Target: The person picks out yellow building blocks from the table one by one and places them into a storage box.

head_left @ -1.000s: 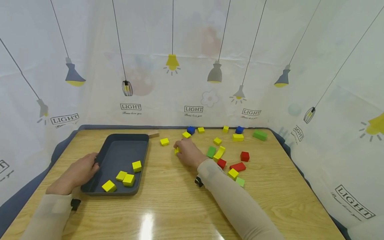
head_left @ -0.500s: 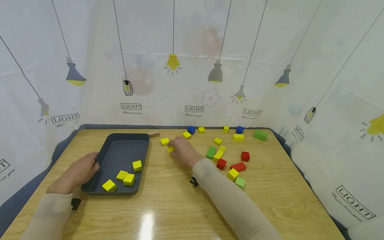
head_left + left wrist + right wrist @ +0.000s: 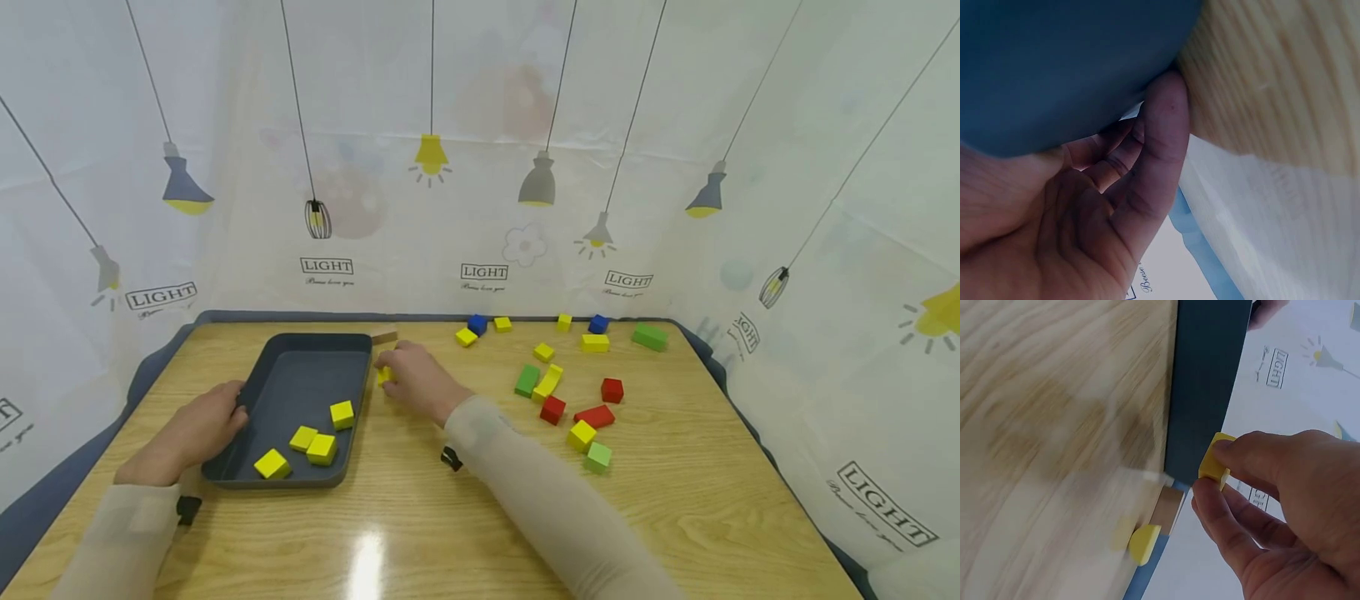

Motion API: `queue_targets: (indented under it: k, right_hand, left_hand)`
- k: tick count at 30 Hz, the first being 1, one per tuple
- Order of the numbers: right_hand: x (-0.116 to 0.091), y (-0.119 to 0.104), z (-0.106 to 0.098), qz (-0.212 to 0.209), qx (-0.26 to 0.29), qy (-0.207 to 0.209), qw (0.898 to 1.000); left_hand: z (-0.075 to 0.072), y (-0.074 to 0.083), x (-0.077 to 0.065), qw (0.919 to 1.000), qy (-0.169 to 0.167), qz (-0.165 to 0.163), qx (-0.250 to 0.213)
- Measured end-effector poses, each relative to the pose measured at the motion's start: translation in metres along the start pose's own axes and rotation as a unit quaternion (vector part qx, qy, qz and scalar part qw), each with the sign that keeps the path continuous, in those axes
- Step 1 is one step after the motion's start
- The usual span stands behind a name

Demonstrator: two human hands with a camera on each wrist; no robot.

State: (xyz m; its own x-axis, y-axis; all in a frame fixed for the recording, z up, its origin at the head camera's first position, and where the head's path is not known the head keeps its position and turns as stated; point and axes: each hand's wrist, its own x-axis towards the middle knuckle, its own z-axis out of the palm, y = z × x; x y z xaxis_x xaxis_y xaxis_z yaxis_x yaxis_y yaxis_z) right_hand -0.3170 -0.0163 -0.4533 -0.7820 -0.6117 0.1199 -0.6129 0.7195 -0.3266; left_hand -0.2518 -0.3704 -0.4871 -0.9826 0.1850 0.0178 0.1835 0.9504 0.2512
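My left hand point(image 3: 204, 427) grips the left rim of a dark grey tray point(image 3: 281, 340); in the left wrist view its fingers point(image 3: 1163, 119) curl against the tray wall point(image 3: 1072, 69). Several yellow blocks lie in the tray's near part, among them a yellow cube point(image 3: 321, 450). Beside the tray's right rim, my right hand point(image 3: 422, 383) pinches a small yellow block point(image 3: 1213, 461) between thumb and fingers, above the table. Another yellow block point(image 3: 1144, 544) lies on the table past the hand in the right wrist view; the hand hides it in the head view.
Loose blocks are scattered on the wooden table point(image 3: 465, 533): red point(image 3: 612, 391), green point(image 3: 649, 337), blue point(image 3: 477, 325) and yellow point(image 3: 543, 352). A brown block point(image 3: 385, 337) sits by the tray's far right corner. A cloth printed with lamps point(image 3: 480, 208) surrounds the table.
My right hand has moved left with the yellow block, from the middle of the table to the tray's right rim. The left hand and tray stay in place.
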Motion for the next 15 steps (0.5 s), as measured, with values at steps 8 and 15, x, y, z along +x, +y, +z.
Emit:
queue_targets:
  k: [8,15]
  right_hand:
    - [0.014,-0.033,0.003,-0.002,-0.003,-0.024,1.0]
    - [0.02,-0.047,0.006,-0.024,-0.025,-0.015,0.999]
  left_hand:
    - [0.0,-0.001,0.0,1.0,0.001,0.002,0.0]
    - [-0.001,0.001,0.0,1.0,-0.002,-0.009,-0.003]
